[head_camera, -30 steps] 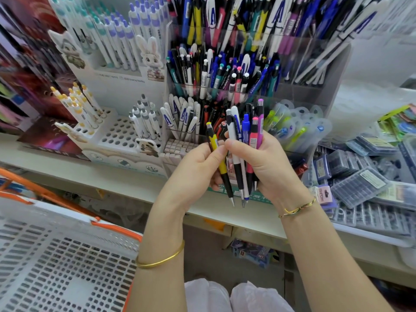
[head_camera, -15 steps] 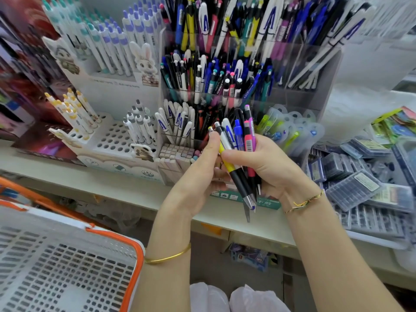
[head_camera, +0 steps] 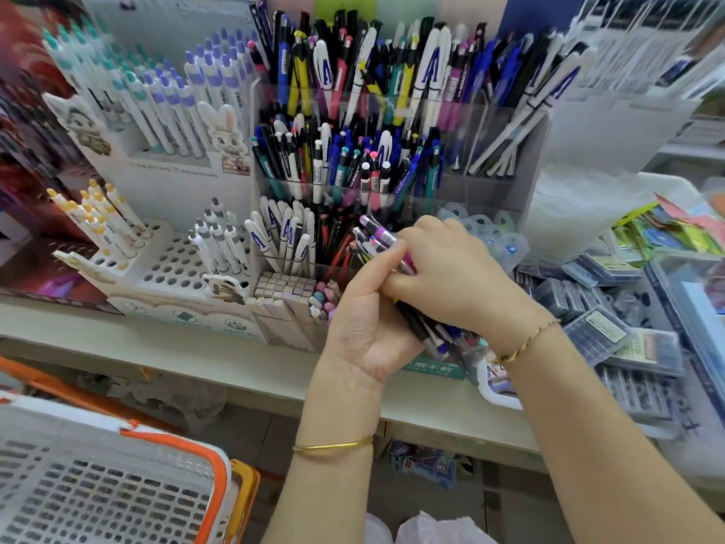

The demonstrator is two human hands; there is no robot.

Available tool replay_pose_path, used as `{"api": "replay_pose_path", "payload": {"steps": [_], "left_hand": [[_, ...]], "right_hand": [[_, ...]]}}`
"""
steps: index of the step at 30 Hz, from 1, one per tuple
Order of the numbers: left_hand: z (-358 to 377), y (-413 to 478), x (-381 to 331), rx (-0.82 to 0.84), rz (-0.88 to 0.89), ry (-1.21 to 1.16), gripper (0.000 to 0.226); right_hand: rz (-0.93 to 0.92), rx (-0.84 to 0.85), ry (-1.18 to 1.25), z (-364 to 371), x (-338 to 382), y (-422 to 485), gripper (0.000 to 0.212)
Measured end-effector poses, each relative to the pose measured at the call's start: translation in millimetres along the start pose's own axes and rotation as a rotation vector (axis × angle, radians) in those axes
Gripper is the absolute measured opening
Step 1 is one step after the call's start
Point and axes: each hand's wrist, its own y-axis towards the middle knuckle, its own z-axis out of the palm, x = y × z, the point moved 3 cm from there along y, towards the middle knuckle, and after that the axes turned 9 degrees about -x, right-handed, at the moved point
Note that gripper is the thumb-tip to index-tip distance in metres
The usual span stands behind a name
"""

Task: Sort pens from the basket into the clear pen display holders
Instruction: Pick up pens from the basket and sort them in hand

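My right hand [head_camera: 451, 276] grips a bundle of pens [head_camera: 378, 235], tilted with the purple and pink caps pointing up-left and the tips down-right under my wrist. My left hand [head_camera: 365, 323] reaches up from below, and its thumb and fingers pinch pens in the same bundle. Both hands hover just in front of the lowest tier of the clear tiered pen holder [head_camera: 521, 159], which is packed with pens. The white basket with an orange rim [head_camera: 117, 484] sits at the lower left; I see no pens through its slotted floor.
A white perforated pen stand [head_camera: 172, 265] with white pens stands left of the clear holder. Small erasers [head_camera: 286, 286] lie in front of it. Flat plastic refill boxes [head_camera: 612, 323] pile up on the right of the shelf [head_camera: 157, 347].
The pen bundle has tilted from near upright to slanting up-left. My hands have closed together over it and moved up toward the holder's lowest tier. The basket has shifted right in view.
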Motion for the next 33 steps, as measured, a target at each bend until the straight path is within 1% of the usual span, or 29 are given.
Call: {"api": "replay_pose_path", "payload": {"steps": [1,3,5,7,10,11,13,15,16,19,22,24,26,28,29,31,33], "left_hand": [[1.1,2.3,1.1,0.006,-0.019,0.000,0.027],[3.4,6.1,2.6,0.010,-0.041,0.029,0.026],[7.6,8.7,3.3,0.009,-0.053,0.062,0.025],[11.1,12.1,4.5,-0.004,-0.053,0.090,0.027],[16.2,16.8,7.9,-0.038,-0.075,0.099,0.026],[17.9,18.2,8.7,-0.044,-0.088,0.096,0.027],[22.2,19.6,8.5,-0.043,-0.107,0.095,0.029],[27.2,21.9,8.5,-0.029,-0.099,0.111,0.030],[29.0,23.7,9.1,-0.026,-0.087,0.124,0.030],[34.4,29.4,11.4,-0.030,-0.048,0.147,0.032],[40.6,32.3,9.8,-0.001,0.085,0.218,0.022],[46.4,31.5,8.5,-0.001,0.162,0.286,0.016],[51.0,30.8,5.3,-0.011,0.230,0.365,0.010],[54.5,31.0,-0.5,-0.027,0.280,0.424,0.010],[56.0,31.2,-3.6,-0.036,0.298,0.446,0.012],[59.5,32.9,-10.5,-0.067,0.318,0.477,0.017],[62.6,35.3,-18.7,-0.122,0.345,0.498,0.019]], "right_hand": [[0.000,-0.026,-0.113,-1.7,-1.9,-1.5,0.029],[0.011,-0.080,-0.207,-5.7,-5.9,-4.7,0.029],[0.033,-0.144,-0.276,-8.8,-10.1,-7.2,0.040],[0.035,-0.200,-0.301,-12.1,-12.3,-9.1,0.048],[0.045,-0.178,-0.272,-15.2,-17.0,-11.6,0.047],[0.041,-0.161,-0.235,-16.1,-19.1,-12.4,0.051],[0.037,-0.120,-0.133,-19.9,-21.6,-14.7,0.067],[0.039,-0.106,-0.027,-23.9,-23.5,-16.3,0.073],[0.036,-0.116,0.018,-26.8,-25.4,-16.5,0.071],[0.048,-0.221,0.196,-37.9,-35.8,-11.9,0.049],[0.080,-0.384,0.426,-54.0,-46.9,-2.4,0.036],[0.110,-0.370,0.554,-61.1,-51.8,5.7,0.031],[0.133,-0.291,0.612,-64.0,-55.5,14.6,0.031],[0.163,-0.220,0.702,-64.3,-58.2,22.2,0.029],[0.178,-0.213,0.744,-65.1,-59.0,25.8,0.027],[0.220,-0.257,0.822,-67.1,-60.7,34.7,0.026],[0.288,-0.353,0.911,-69.8,-63.6,44.4,0.028]]}}
